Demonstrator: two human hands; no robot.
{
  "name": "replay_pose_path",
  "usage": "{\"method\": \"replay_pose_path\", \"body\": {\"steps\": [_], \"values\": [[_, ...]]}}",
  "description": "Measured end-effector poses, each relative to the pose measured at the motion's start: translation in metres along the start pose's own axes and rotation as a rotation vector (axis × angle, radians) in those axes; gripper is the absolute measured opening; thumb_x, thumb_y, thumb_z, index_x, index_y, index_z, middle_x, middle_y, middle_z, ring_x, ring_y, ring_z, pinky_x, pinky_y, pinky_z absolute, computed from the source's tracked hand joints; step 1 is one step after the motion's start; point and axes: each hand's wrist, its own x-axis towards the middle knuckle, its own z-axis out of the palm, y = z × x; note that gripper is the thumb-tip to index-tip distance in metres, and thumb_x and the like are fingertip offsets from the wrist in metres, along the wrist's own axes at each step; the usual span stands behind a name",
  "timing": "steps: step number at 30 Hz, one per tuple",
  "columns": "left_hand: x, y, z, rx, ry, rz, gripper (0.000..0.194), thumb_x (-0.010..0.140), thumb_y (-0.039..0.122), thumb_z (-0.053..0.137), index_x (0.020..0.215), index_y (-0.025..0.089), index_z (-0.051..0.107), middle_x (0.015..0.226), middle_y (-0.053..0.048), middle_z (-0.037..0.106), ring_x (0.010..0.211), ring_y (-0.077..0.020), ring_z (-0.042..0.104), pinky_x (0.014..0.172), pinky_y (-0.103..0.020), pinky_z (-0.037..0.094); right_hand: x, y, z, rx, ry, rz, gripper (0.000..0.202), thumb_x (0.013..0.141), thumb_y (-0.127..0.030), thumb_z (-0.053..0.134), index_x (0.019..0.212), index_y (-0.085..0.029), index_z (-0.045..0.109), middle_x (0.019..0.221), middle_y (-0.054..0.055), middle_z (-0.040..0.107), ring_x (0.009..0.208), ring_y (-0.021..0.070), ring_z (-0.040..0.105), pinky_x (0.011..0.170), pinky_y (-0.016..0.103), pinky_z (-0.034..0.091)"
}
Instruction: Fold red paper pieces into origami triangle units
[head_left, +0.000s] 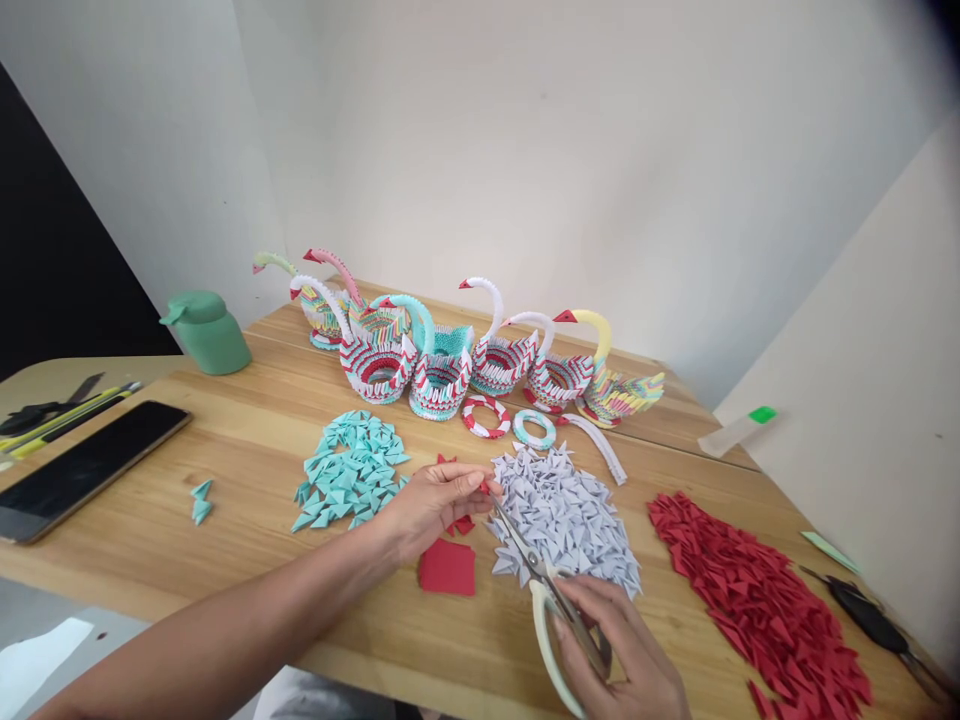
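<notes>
My left hand [442,508] pinches a small red paper piece [484,488] above the middle of the table. In my right hand [619,650] are scissors [551,610] with pale handles; their blade tips reach up to the red piece. Whether the tips touch it I cannot make out. Below my left hand lies a stack of red paper rectangles [448,568], with several folded red pieces [459,524] partly hidden behind the hand. A heap of pale lilac folded paper triangles [574,515] spreads just beyond the scissors.
Turquoise triangles [351,470] lie left, red triangles [757,590] right. Several paper swans [442,375] stand at the back, with two paper rings [486,417] and a curved white neck piece [596,445] before them. A phone [90,465] and green container [206,335] sit left.
</notes>
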Motion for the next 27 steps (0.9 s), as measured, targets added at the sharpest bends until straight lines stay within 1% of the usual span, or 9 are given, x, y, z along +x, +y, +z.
{"method": "replay_pose_path", "body": {"steps": [4, 9, 15, 20, 24, 27], "values": [[-0.0006, 0.0004, -0.0006, -0.024, -0.006, -0.010, 0.030, 0.066, 0.028, 0.082, 0.088, 0.009, 0.074, 0.088, -0.010, 0.075, 0.076, -0.0152, 0.068, 0.080, -0.028, 0.051, 0.0006, -0.0003, 0.0014, 0.001, 0.006, 0.000, 0.018, 0.086, -0.018, 0.057, 0.104, -0.017, 0.064, 0.097, 0.011, 0.064, 0.087, 0.0212, 0.066, 0.075, 0.028, 0.056], [-0.0015, 0.0004, -0.0004, -0.057, 0.021, -0.018, 0.029, 0.064, 0.027, 0.083, 0.086, 0.010, 0.074, 0.086, -0.008, 0.075, 0.076, -0.0146, 0.068, 0.080, -0.027, 0.051, -0.0008, -0.0007, 0.0005, -0.004, 0.001, -0.021, 0.020, 0.086, -0.017, 0.056, 0.105, -0.018, 0.063, 0.098, 0.011, 0.064, 0.087, 0.0212, 0.066, 0.078, 0.029, 0.056], [-0.0015, -0.0007, -0.0012, -0.057, -0.007, -0.017, 0.030, 0.065, 0.028, 0.083, 0.087, 0.010, 0.074, 0.085, -0.008, 0.075, 0.077, -0.0159, 0.068, 0.082, -0.028, 0.052, 0.0029, -0.0032, 0.0002, 0.004, -0.008, -0.012, 0.018, 0.087, -0.019, 0.056, 0.103, -0.017, 0.065, 0.096, 0.011, 0.065, 0.086, 0.0214, 0.067, 0.077, 0.029, 0.056], [-0.0022, -0.0008, -0.0006, -0.047, -0.019, -0.015, 0.030, 0.065, 0.028, 0.082, 0.087, 0.010, 0.074, 0.085, -0.009, 0.075, 0.079, -0.0169, 0.069, 0.083, -0.029, 0.051, 0.0050, -0.0035, -0.0009, 0.033, 0.001, -0.032, 0.018, 0.087, -0.018, 0.055, 0.102, -0.017, 0.065, 0.095, 0.010, 0.065, 0.084, 0.0197, 0.067, 0.075, 0.027, 0.056], [-0.0020, -0.0003, 0.0000, -0.026, -0.029, 0.003, 0.030, 0.066, 0.028, 0.082, 0.088, 0.009, 0.074, 0.085, -0.009, 0.075, 0.079, -0.0171, 0.069, 0.081, -0.029, 0.051, 0.0043, -0.0034, -0.0040, 0.044, -0.028, -0.008, 0.018, 0.087, -0.018, 0.056, 0.102, -0.018, 0.065, 0.095, 0.009, 0.066, 0.084, 0.0195, 0.067, 0.075, 0.026, 0.056], [-0.0014, 0.0005, 0.0000, -0.036, -0.032, 0.002, 0.030, 0.065, 0.028, 0.082, 0.087, 0.009, 0.074, 0.084, -0.009, 0.075, 0.079, -0.0173, 0.069, 0.082, -0.030, 0.051, 0.0046, -0.0034, -0.0060, 0.054, -0.040, 0.011, 0.018, 0.087, -0.020, 0.056, 0.101, -0.019, 0.066, 0.095, 0.010, 0.066, 0.081, 0.0190, 0.067, 0.071, 0.025, 0.056]]}}
